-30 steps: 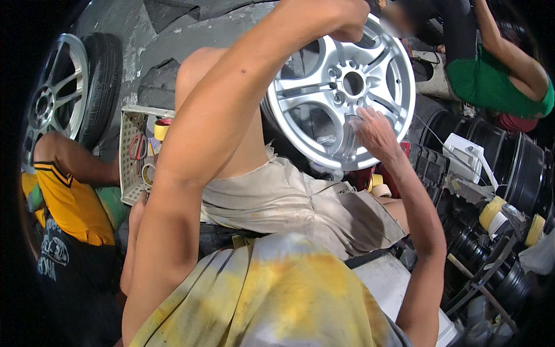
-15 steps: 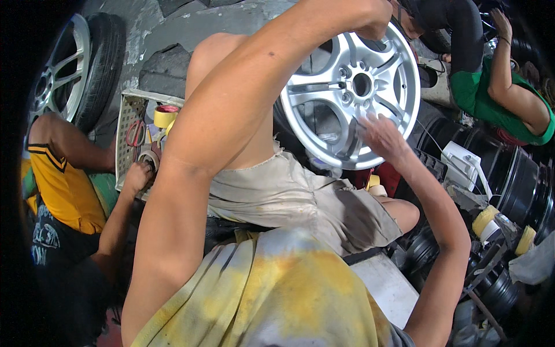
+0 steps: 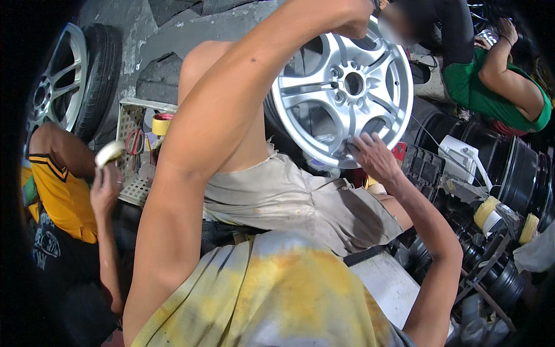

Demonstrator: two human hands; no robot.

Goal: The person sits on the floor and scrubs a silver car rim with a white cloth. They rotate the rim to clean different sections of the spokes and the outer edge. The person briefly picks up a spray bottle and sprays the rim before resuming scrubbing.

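A silver alloy wheel rim [image 3: 354,84] with wide spokes and a ring of bolt holes stands tilted in front of my knees. My left arm reaches up across my raised leg, and my left hand [image 3: 355,22] is curled over the wheel's far upper edge; its fingertips are hidden. On the near lower edge lies my right hand [image 3: 376,155], fingers apart, fingertips against the silver surface beside a spoke opening.
At left, a person's hand lifts a tape roll [image 3: 110,153] beside a perforated crate [image 3: 132,188] with red-handled scissors [image 3: 134,140] and yellow tape [image 3: 162,123]. Another wheel with tyre [image 3: 92,75] stands far left. A person in green sits far right near black rims [image 3: 514,173] and a white device [image 3: 459,151].
My right hand has moved from the spokes down to the wheel's near lower edge. The person at left has raised the tape roll out of the crate. The view has shifted slightly.
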